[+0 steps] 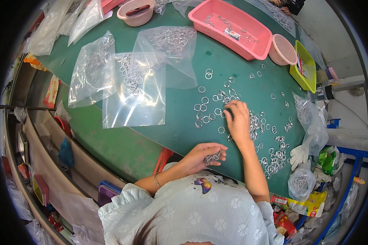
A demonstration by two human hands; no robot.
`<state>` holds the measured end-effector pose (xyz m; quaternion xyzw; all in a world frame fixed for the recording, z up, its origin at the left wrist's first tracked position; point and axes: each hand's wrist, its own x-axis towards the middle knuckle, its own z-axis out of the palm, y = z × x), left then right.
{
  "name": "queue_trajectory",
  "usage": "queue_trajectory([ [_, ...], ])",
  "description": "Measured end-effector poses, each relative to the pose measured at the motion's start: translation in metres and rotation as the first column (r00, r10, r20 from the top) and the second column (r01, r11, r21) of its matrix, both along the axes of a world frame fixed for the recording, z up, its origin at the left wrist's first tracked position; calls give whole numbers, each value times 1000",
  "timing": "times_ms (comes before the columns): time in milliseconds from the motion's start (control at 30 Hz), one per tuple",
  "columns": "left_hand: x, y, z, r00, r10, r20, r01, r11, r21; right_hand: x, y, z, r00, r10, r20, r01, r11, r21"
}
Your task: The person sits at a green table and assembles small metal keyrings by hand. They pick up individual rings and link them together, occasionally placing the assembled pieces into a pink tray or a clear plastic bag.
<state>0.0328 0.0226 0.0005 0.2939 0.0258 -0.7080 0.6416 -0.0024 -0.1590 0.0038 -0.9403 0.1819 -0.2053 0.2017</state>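
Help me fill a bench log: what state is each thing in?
Left hand, curled around metal rings
Right hand, over loose rings; grip unclear
Large pink basket, open, sparsely filled
Upper-left round basket, open, holding a dark-red tool
Green basket, open, partly filled
Three clear bags, lying, rings showing through
White glove, unworn

I work in bright, even, whitish light that seems to fall from above. White streaks of glare lie on the nearest clear bag (135, 116), and the rings (276, 161) glint. Shadows on the table (180, 110) are soft; the shelves (71, 158) to my left look dimmer. My left hand (204, 155) and right hand (238, 121) look fairly sharp, while details near the rim soften. The shelves bow, and black fills the corners.
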Motion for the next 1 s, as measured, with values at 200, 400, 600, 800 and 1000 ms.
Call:
queue_trajectory([
  [200,0,-1,-5,1000,-6,7,7,998,-57,-11,3,4,999,-21,-47,24,998,51],
  [400,0,-3,-3,997,32,-71,-37,996,-77,-1,-7,11,996,-76,43,76,997,9],
  [600,0,-6,0,993,45,-112,-52,997,-52,16,-18,-10,998,-57,30,59,996,-69],
  [800,2,-9,-5,988,145,-52,-147,988,-37,-13,-10,13,991,-132,18,115,918,379],
  [1000,6,-18,7,950,312,-19,-310,948,68,-27,6,41,997,-52,63,9,836,549],
])
